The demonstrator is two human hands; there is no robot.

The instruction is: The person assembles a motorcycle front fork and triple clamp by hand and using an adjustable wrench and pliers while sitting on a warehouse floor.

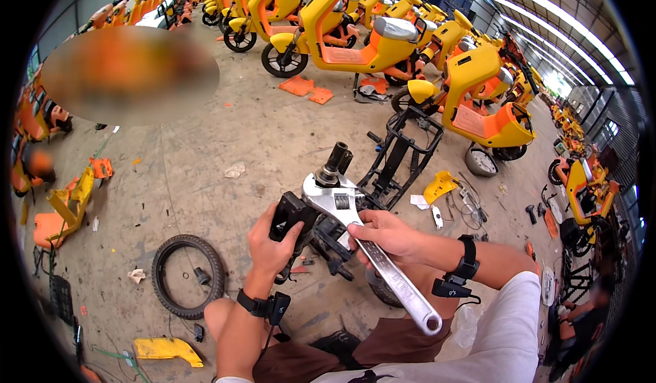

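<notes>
We grip an adjustable wrench [383, 263] with right hand [388, 237], a black block [292, 213] with left hand [271, 243], seemingly engaging the metal collar [327, 176]; turning needs steadiness

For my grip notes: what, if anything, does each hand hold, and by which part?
Right hand: the silver adjustable wrench, by its handle near the head. Left hand: a black boxy part, by its left and lower sides.

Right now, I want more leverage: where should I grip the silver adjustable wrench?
Probably near the lower end of the wrench handle, from the right: it runs long and uncovered toward the picture's lower right, whereas the right hand sits close to the jaw end.
</notes>
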